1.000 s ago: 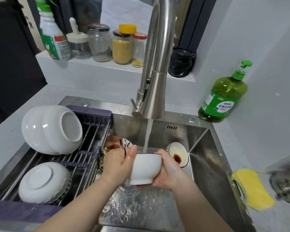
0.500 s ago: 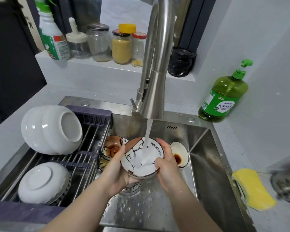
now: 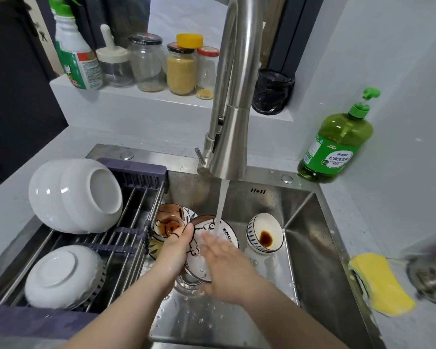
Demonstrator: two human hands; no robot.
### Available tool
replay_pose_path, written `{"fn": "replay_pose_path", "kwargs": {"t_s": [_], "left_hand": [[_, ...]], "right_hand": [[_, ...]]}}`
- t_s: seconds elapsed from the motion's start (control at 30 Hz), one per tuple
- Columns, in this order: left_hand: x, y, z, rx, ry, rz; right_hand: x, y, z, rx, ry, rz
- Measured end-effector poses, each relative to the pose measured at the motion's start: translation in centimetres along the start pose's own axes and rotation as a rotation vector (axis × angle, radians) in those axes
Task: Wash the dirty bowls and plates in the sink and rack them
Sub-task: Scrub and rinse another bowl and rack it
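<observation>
- left hand [image 3: 174,251]: fingers curled round the rim of the white cartoon-print ceramic bowl [image 3: 227,231], held tilted inside the steel sink [image 3: 312,248]
- right hand [image 3: 228,264]: fingers straight, flat inside that bowl, right under the running tap water [image 3: 222,202]

**Operator body: two bare hands with bare forearms, head view.**
The left hand [image 3: 176,248] and right hand [image 3: 228,261] are uncovered. Each runs on into an uncovered forearm: the left forearm [image 3: 126,307] and the right forearm [image 3: 296,317]. Both forearms show from the wrist to the lower frame edge, which cuts them off. The skin of both hands is wet and glossy, with separate water droplets on the left wrist. The left thumbnail is short and rounded. The right-hand fingers are blurred, so nail detail there cannot be read.
</observation>
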State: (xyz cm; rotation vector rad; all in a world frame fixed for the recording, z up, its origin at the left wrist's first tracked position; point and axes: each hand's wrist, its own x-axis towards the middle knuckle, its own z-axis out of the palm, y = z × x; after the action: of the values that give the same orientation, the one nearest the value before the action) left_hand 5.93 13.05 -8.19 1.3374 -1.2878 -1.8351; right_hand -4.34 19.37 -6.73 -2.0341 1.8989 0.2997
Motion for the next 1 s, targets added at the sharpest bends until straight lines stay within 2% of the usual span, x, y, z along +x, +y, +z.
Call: {"fn": "replay_pose_path", "kwargs": {"t_s": [0.1,0.3,0.43,0.53,0.7,0.77,0.9,1.0], "left_hand": [[0.3,-0.1,-0.1,-0.083,0.003,-0.007],[0.0,-1.2,0.4,-0.129,0.032,-0.122],[-0.2,-1.7,0.6,-0.122,0.062,-0.088],[-0.4,-1.9,0.6,-0.124,0.074,-0.135],[-0.4,-2.9,0.6,-0.177,0.098,-0.182],[-0.2,-3.1,0.5,-0.197,0.117,-0.179],[-0.3,-3.0,0.1,-0.247,0.107,-0.204],[-0.5,-2.6,-0.7,-0.278,0.06,-0.224]], "right_hand": [[-0.5,-0.5,0.0,-0.023,-0.02,0.037],[-0.4,-2.5,0.4,0.355,-0.003,-0.072],[0.0,-1.2,0.6,0.183,-0.088,0.058],[-0.8,-1.6,0.5,0.069,-0.132,0.045],[-0.6,-2.5,1.3,0.403,-0.048,-0.044],[0.1,-2.3,1.3,0.341,-0.047,-0.008],[0.1,-1.6,0.5,0.046,-0.032,0.097],[-1.0,-2.1,1.5,0.117,0.215,0.001]]}}
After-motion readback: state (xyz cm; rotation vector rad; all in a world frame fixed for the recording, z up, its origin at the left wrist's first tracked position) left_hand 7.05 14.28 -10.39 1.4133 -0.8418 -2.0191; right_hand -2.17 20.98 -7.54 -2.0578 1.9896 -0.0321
